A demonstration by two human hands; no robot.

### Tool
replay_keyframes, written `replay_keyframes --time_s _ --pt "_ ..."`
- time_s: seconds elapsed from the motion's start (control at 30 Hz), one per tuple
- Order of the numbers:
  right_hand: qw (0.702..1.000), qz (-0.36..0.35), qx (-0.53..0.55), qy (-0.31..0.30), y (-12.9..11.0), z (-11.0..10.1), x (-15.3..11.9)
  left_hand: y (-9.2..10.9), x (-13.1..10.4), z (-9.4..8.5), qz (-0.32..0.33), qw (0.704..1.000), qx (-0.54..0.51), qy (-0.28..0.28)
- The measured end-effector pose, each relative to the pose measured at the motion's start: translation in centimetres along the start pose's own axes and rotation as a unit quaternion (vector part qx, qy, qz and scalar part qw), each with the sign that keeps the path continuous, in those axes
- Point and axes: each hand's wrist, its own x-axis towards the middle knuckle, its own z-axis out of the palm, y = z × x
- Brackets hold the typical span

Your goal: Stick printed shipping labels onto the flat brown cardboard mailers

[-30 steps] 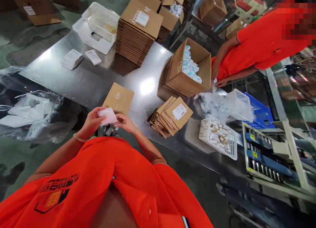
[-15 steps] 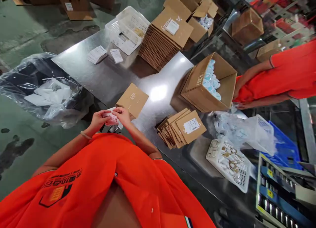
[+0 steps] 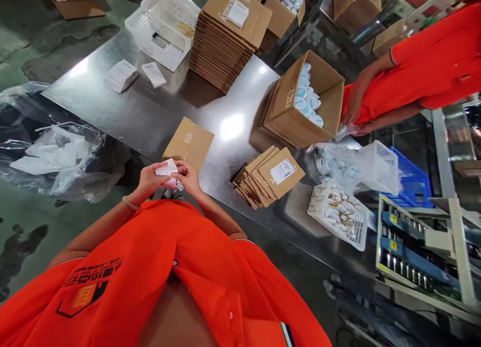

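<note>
Both my hands are at the table's near edge, in front of my chest. My left hand (image 3: pixel 149 181) has its fingers pressed round the left side of a small white and pink paper label (image 3: pixel 167 170). The fingers of my right hand (image 3: pixel 188 177) pinch the label's right side. Just beyond them a flat brown cardboard box (image 3: pixel 189 144) lies on the metal table (image 3: pixel 150 121). To its right a fanned stack of flat cartons (image 3: pixel 269 177) has a white label on top.
An open carton (image 3: pixel 304 99) holds white and blue packs. Behind stand tall stacked cardboard (image 3: pixel 227 36), a white basket (image 3: pixel 163 26) and paper piles (image 3: pixel 120 76). A lined bin (image 3: pixel 60 151) is left, a basket of small parts (image 3: pixel 340 214) right. A person's arms (image 3: pixel 366 94) work there.
The view has shifted, so the table's things appear further left and higher. The paper between my hands now shows a larger folded or lifted white part. Both hands still grip it.
</note>
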Motion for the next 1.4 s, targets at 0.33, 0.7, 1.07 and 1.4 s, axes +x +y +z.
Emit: replay_keyframes --time_s 0.33,0.7,1.07,1.4 --pt "0.987 -0.113 -0.102 0.055 0.9 0.0 -0.5 0.6 0.2 0.8 0.036 0.998 0.057 0.018" --pt "0.944 -0.115 -0.205 0.231 -4.6 -7.8 9.6 -1.7 1.3 -0.1 -0.160 0.956 -0.001 -0.246" --pt "0.868 -0.006 -0.408 0.283 -5.6 -6.0 13.0 -5.6 2.5 -3.0 -0.087 0.968 0.142 -0.186" --pt "0.913 -0.029 -0.339 0.225 -4.3 -5.1 11.9 1.2 6.5 -0.6 0.091 0.962 0.252 -0.052"
